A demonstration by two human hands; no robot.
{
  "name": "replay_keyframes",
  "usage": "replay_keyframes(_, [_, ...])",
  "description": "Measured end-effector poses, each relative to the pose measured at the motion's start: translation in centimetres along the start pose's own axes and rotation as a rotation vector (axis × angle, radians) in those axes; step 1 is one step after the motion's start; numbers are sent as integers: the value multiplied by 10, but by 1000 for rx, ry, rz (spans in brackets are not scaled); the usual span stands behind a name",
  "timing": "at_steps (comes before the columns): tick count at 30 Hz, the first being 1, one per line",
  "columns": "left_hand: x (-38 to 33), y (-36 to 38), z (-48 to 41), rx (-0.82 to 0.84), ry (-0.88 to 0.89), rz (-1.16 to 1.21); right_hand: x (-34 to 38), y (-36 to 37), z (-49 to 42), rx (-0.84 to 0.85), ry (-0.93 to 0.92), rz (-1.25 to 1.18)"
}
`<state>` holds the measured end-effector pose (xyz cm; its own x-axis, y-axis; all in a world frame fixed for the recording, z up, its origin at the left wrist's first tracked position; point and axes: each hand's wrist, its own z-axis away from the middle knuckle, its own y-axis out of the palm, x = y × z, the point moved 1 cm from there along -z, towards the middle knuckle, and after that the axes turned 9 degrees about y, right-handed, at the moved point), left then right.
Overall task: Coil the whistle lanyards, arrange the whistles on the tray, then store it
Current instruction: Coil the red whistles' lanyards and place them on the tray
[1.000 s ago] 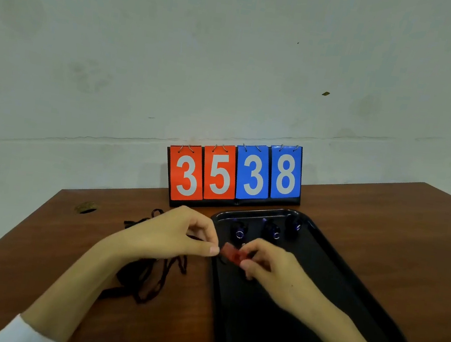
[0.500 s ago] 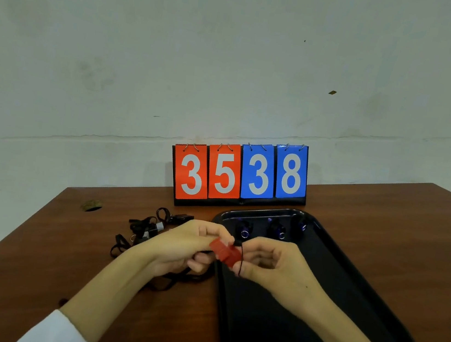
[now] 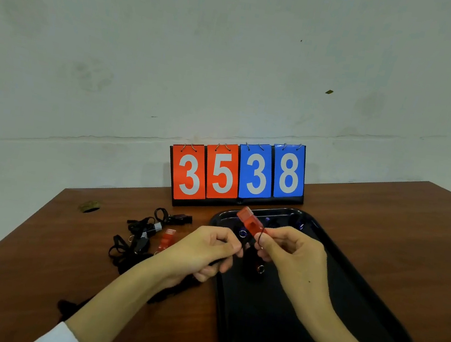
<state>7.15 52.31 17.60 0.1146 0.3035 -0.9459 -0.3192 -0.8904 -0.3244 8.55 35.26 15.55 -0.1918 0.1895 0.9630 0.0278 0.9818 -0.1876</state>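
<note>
Early stage: a few whistles [image 3: 242, 233] lie at the tray's [image 3: 298, 324] far end. The right hand [image 3: 293, 254] pinches a red whistle [image 3: 251, 224] above the tray, and the left hand [image 3: 202, 249] has its fingers curled on the lanyard [image 3: 174, 289]. A tangled pile [image 3: 137, 241] on the desk [image 3: 384, 220] is not yet coiled, and the tray is not yet stored.

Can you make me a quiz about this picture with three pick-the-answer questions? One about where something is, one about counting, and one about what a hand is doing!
1. Where is the loose red whistle?
A. on the table
B. on the floor
C. in a pocket

2. How many scoreboard cards are blue?
A. one
B. two
C. four

3. What is the right hand doing?
A. lying flat
B. pointing at the wall
C. pinching something

Answers:
1. A, it lies on the wood, left of the black tray.
2. B, only the second 3 and the 8 are blue.
3. C, its fingers pinch the held red whistle.
</note>
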Motion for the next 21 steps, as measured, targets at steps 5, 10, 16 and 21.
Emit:
replay_keyframes(5, [-16, -2, 4, 14, 136, -492, -3, -8, -5, -77, -61, 301])
replay_keyframes(10, [-26, -16, 13, 47, 199, -692, -7, -3, -5, 136, -175, 546])
replay_keyframes(16, [-24, -23, 11, 62, 243, -622, 0, 6, 2, 580, -80, 460])
replay_keyframes(21, [-15, -34, 9, 11, 222, -462, 7, 3, 4, 662, 9, 161])
